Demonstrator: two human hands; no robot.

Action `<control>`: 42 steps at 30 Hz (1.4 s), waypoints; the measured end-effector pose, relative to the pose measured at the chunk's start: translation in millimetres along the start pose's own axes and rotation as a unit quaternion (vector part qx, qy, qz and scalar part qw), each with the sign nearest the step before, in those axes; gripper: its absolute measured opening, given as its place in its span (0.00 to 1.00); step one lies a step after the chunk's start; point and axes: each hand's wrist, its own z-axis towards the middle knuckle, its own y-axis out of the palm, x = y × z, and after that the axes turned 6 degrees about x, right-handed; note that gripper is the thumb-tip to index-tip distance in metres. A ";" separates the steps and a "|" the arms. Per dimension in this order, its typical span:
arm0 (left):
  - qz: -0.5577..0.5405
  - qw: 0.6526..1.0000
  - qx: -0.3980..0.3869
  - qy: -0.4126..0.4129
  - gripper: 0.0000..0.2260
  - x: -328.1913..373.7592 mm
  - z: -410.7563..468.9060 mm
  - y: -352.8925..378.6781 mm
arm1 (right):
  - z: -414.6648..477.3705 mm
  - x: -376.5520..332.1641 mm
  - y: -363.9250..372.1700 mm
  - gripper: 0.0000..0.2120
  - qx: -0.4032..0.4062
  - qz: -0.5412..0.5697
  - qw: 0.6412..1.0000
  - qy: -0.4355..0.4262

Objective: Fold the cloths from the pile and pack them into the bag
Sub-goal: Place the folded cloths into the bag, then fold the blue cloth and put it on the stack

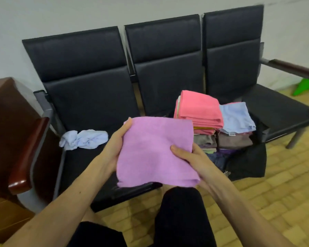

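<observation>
Head view: lilac cloth (155,150) flat (squarish, no clear long axis).

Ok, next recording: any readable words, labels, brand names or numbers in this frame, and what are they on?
None can be read.
The small tag at the edge of the folded light blue cloth on the stack is too small and blurred to read.
The purple cloth in the hands, the pink cloth and the black chairs show no print.

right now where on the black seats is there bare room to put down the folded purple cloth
The right seat, between the stacked cloths and the wooden armrest, is bare. The left seat is bare behind the crumpled white cloth. It is crowded at the black bag, piled high with the pink folded cloth topmost.
</observation>
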 end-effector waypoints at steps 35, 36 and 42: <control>0.554 0.821 -0.045 0.130 0.33 -125.1 369.8 294.5 | 253.7 -94.6 -359.2 0.24 0.371 -0.472 0.800 0.004; 0.542 0.830 -0.049 0.122 0.32 -121.0 368.1 292.9 | 249.6 -95.8 -355.9 0.27 0.372 -0.484 0.792 0.017; 0.366 0.916 -0.019 0.164 0.14 -50.4 322.1 249.6 | 218.9 -105.1 -274.7 0.26 0.375 -0.590 0.695 -0.168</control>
